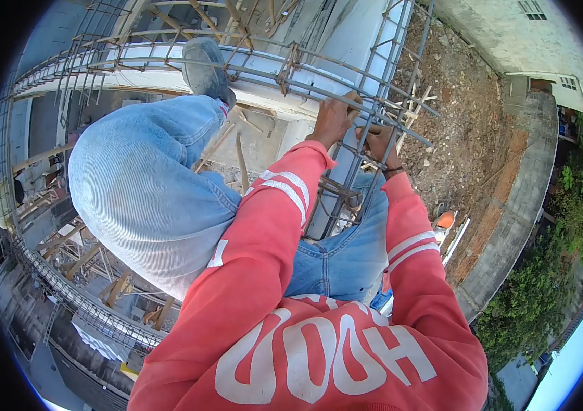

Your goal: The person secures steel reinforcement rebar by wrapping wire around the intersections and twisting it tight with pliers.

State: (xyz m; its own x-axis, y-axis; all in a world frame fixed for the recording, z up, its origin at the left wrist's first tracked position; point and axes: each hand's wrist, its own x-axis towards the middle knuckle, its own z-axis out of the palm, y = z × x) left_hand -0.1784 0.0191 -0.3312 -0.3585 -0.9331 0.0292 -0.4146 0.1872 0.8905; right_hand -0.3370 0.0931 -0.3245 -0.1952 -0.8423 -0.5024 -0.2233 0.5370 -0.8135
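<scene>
My left hand (334, 121) is closed at the steel rebar cage (291, 81), its fingertips curled in against a bar near the corner where two cages cross. Just to the right, my right hand (378, 142) has its fingers bent together at the same crossing; anything small between them is too hidden to make out. Both hands are close to each other but apart. Below them, more bars and stirrups of the other cage (341, 195) run down between my legs.
My left shoe (204, 68) rests on the pale beam. Rubble ground (452, 103) lies far below on the right, beside a block wall (521, 178). Wooden poles (242, 163) stand beneath at left. Bar ends stick out right of my hands. An orange helmet (446, 220) shows below.
</scene>
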